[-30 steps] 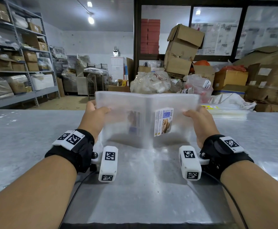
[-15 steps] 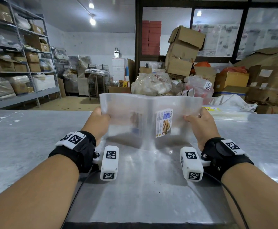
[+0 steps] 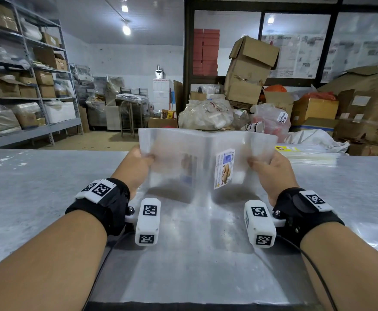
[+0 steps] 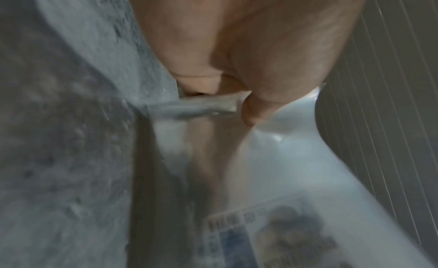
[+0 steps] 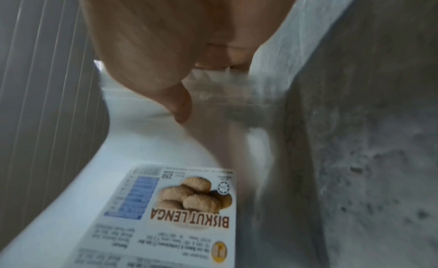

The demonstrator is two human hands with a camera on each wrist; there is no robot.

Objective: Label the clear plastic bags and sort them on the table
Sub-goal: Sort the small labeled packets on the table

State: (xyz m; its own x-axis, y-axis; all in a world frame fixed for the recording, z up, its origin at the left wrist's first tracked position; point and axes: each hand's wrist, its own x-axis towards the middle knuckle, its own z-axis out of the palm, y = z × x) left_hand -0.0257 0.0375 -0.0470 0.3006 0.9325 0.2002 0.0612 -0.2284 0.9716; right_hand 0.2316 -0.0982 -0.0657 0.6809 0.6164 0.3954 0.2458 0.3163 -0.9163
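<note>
I hold a stack of clear plastic bags (image 3: 203, 158) upright over the grey table (image 3: 37, 187), bent in a shallow V along its middle. My left hand (image 3: 138, 162) pinches its left edge and my right hand (image 3: 266, 167) pinches its right edge. A biscuit label (image 3: 224, 168) reading "BISKUT LENGA" faces me on the right half; another label (image 3: 189, 168) shows faintly through the left half. In the right wrist view the label (image 5: 180, 206) lies below my thumb (image 5: 180, 105). The left wrist view shows my thumb (image 4: 251, 113) pressing the bag edge (image 4: 196, 107).
A flat pile of clear bags (image 3: 307, 153) lies on the table at the back right. Cardboard boxes (image 3: 251, 70) and filled plastic sacks (image 3: 206, 115) stand behind the table. Metal shelving (image 3: 26, 86) lines the left wall.
Both hands have lifted the bags slightly and drawn them a little toward me; the stack bends more along its middle. The grips are the same.
</note>
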